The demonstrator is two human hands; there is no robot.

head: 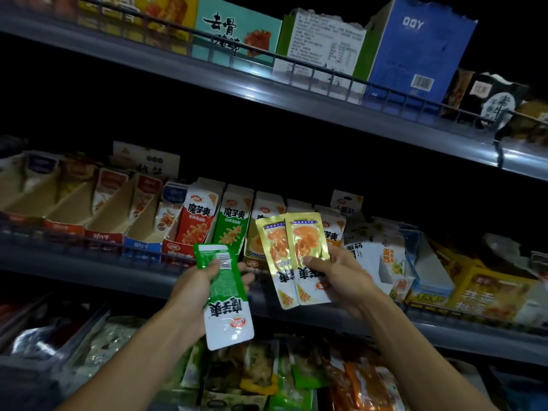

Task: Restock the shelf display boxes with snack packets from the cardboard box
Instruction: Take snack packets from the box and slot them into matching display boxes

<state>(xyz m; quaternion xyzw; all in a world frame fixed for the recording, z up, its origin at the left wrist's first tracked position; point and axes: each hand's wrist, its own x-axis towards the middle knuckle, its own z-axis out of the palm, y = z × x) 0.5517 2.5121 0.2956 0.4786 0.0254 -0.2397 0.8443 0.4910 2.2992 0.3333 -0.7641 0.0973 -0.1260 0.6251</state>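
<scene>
My left hand grips a green-and-white snack packet, held upside down in front of the middle shelf. My right hand pinches two gold-and-white snack packets side by side, also upside down, just in front of the yellow display box. Behind them stand a red display box with red packets and a green display box with green packets. The cardboard box is not in view.
Several nearly empty display boxes line the middle shelf at left. More boxes crowd its right end. The upper shelf rail holds tall cartons. Below my arms lies a heap of mixed packets.
</scene>
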